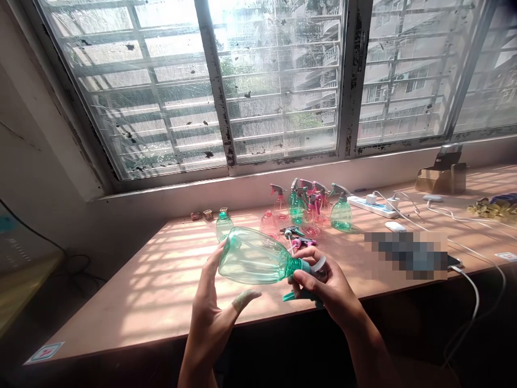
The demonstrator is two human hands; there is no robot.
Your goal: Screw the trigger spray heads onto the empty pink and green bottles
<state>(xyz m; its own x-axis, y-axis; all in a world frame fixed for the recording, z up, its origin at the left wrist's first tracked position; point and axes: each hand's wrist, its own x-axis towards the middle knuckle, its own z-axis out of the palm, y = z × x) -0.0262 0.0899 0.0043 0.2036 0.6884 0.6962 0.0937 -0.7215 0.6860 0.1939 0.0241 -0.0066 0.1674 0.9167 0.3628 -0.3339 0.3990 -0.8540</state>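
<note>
A clear green spray bottle (254, 257) lies sideways in the air above the table's front part, its neck to the right. My left hand (214, 307) cups its base end; the fingers are partly hidden behind the plastic and the thumb stretches out below it. At the neck, my right hand (327, 285) is closed around the green-and-grey spray head (309, 267), whose trigger end points down. Behind the bottle, loose spray heads (301, 242), pink and green, lie on the table near a headless pink bottle (269, 223).
Several pink and green bottles with heads, among them a green one (341, 214), stand near the window wall. A headless green bottle (224, 223) is left of them. On the right are a power strip (371, 206), cables, a white mouse (395, 227) and a cardboard box (440, 178).
</note>
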